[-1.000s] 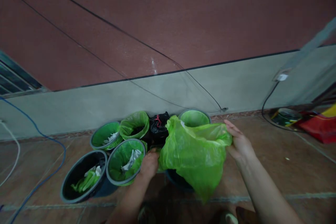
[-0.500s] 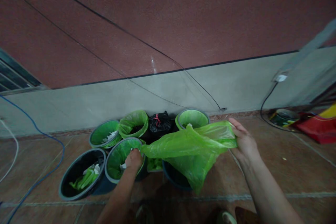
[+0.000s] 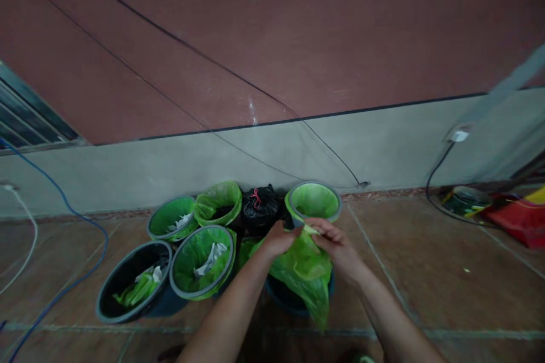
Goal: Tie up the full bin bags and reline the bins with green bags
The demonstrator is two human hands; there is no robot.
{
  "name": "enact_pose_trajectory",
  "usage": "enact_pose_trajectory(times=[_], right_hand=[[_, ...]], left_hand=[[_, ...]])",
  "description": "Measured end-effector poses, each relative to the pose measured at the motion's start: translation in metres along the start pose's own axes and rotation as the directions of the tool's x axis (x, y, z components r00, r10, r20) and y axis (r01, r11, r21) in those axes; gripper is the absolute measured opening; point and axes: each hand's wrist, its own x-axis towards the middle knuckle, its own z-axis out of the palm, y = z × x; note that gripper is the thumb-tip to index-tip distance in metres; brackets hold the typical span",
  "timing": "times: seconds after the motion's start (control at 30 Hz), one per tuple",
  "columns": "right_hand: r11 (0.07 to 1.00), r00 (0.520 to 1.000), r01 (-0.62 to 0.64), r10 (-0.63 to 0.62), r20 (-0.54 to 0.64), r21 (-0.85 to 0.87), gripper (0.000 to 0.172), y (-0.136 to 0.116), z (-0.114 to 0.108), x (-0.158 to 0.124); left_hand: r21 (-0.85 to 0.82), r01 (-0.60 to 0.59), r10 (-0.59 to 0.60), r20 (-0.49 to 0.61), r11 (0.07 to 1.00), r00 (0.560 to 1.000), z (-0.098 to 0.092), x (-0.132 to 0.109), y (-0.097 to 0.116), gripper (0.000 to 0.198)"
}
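Both my hands meet at the top edge of a thin green plastic bag [image 3: 304, 275]. My left hand [image 3: 277, 238] pinches the bag's rim from the left, and my right hand [image 3: 334, 241] pinches it from the right, fingers closed. The bag hangs down over a dark round bin [image 3: 286, 300] right in front of me and hides most of it. Just behind my hands stands a bin lined in green [image 3: 314, 201].
Several more round bins stand on the tiled floor to the left, some lined green with white scraps inside [image 3: 203, 261]. A tied black bag [image 3: 259, 204] sits between them. A blue cable [image 3: 74, 221] runs at far left; a black cord and red item [image 3: 515, 221] lie at right.
My hands were spread wide, stretching the green bag open; now they have come together at its top edge, and the bag hangs bunched over the dark bin.
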Motion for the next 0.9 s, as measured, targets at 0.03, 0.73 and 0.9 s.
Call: enact_pose_trajectory(times=[0.03, 0.73, 0.9], right_hand=[[1.000, 0.999, -0.014, 0.014, 0.049, -0.011, 0.039, 0.001, 0.002, -0.001], [0.003, 0.880, -0.456, 0.147, -0.451, -0.890, 0.022, -0.024, -0.104, -0.018], [0.086, 0.921, -0.333, 0.245, -0.304, -0.939, 0.019, -0.015, -0.100, -0.018]], left_hand=[[0.012, 0.034, -0.034, 0.026, 0.999, 0.999, 0.005, 0.002, 0.002, 0.057], [-0.717, -0.190, -0.086, -0.330, 0.670, 0.940, -0.067, -0.025, -0.039, 0.015], [-0.668, -0.140, 0.083, -0.116, 0.731, 0.990, -0.069, -0.049, -0.038, 0.015]])
